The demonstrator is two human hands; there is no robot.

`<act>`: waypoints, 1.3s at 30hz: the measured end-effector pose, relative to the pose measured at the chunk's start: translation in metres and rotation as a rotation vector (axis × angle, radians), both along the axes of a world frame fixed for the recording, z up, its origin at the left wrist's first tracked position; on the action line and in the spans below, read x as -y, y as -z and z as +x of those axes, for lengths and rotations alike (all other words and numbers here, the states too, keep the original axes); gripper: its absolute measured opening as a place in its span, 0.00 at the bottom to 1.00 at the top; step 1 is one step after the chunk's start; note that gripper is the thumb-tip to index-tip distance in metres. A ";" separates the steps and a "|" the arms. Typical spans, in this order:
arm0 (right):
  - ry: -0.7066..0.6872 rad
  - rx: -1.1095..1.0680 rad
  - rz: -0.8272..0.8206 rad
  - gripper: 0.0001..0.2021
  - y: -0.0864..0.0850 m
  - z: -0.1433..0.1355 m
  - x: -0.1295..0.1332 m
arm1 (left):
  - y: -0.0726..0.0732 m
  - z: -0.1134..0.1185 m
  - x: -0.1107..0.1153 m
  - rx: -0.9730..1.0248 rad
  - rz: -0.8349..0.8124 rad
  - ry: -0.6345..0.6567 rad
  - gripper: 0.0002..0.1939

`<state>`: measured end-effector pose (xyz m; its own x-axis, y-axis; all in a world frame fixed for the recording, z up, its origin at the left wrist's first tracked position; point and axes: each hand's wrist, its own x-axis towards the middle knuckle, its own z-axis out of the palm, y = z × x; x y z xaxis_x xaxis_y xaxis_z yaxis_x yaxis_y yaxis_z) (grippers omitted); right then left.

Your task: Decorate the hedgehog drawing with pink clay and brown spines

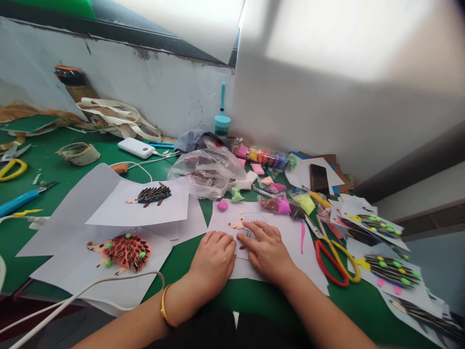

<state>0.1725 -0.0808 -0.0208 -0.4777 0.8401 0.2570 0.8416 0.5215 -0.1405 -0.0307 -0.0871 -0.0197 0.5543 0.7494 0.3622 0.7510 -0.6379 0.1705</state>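
Note:
A white sheet (301, 261) with a hedgehog drawing (254, 216) lies in front of me, the face filled with peach clay. My right hand (267, 247) lies over the drawing's lower part, its fingers spread on the paper near dark feet. At the sheet's left edge my left hand (214, 257) rests palm down, fingers together and slightly curled; what is under them, if anything, is hidden. Just beyond the hands sit a magenta clay lump (223, 205) and a green one (237, 195). A thin magenta clay strip (302, 237) lies on the right part of the sheet.
Red and yellow scissors (332, 257) lie at right beside finished hedgehog pictures (390, 271). More pictures (123, 252) and a white cable (109, 280) lie left. Behind are a plastic bag of seeds (207, 172), clay packets (274, 203), a power bank (136, 148) and a phone (318, 178).

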 end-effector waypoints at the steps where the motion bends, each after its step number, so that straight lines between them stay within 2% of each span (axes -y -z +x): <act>1: -0.018 0.003 -0.005 0.23 0.000 -0.001 0.000 | 0.000 0.000 0.000 0.005 0.002 -0.002 0.11; 5: -0.028 0.015 0.000 0.25 0.002 -0.004 0.000 | 0.001 0.001 0.000 0.005 0.001 -0.004 0.11; 10: 0.067 -0.051 0.034 0.17 0.002 0.000 -0.003 | 0.000 0.000 0.000 -0.007 -0.016 0.005 0.09; 15: 0.030 -0.039 0.023 0.24 0.001 0.000 -0.002 | 0.000 0.000 0.000 -0.005 -0.019 0.008 0.10; 21: -0.043 -0.036 -0.007 0.20 -0.001 0.001 0.001 | 0.001 0.000 0.000 0.011 -0.003 0.003 0.10; 26: -0.023 0.038 -0.034 0.26 0.000 0.002 -0.002 | 0.000 0.000 0.000 0.004 -0.010 0.000 0.10; 29: 0.030 0.037 -0.033 0.25 -0.001 0.004 -0.002 | -0.001 0.000 0.000 -0.005 -0.021 0.005 0.10; 31: 0.005 0.022 -0.036 0.23 -0.001 0.004 -0.001 | 0.000 -0.001 0.001 -0.002 -0.018 0.006 0.10; 35: -0.055 0.044 -0.042 0.28 -0.002 0.002 0.000 | 0.001 0.000 0.001 0.008 0.011 -0.001 0.11; 39: 0.008 0.035 -0.007 0.22 -0.004 0.003 -0.001 | 0.001 0.000 0.000 0.003 -0.002 -0.005 0.10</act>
